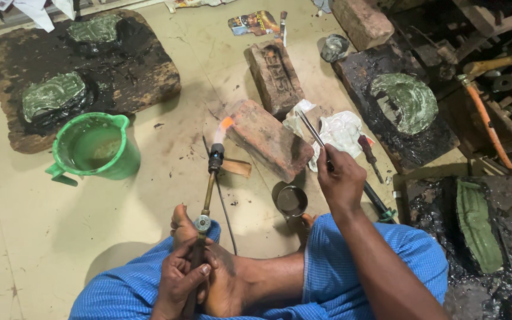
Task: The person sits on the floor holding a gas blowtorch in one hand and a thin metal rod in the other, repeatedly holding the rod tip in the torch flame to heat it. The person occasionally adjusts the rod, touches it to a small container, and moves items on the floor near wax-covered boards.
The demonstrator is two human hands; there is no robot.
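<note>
The left hand is wrapped tight around the lower end of a gas torch, whose bottom end is hidden in the fist. Its flame licks the end of a brick on the floor. The right hand is clamped on thin metal tongs, whose tips reach over the brick's far end and a crumpled white cloth; what they grip is too small to make out. A small metal cup stands near the foot.
</note>
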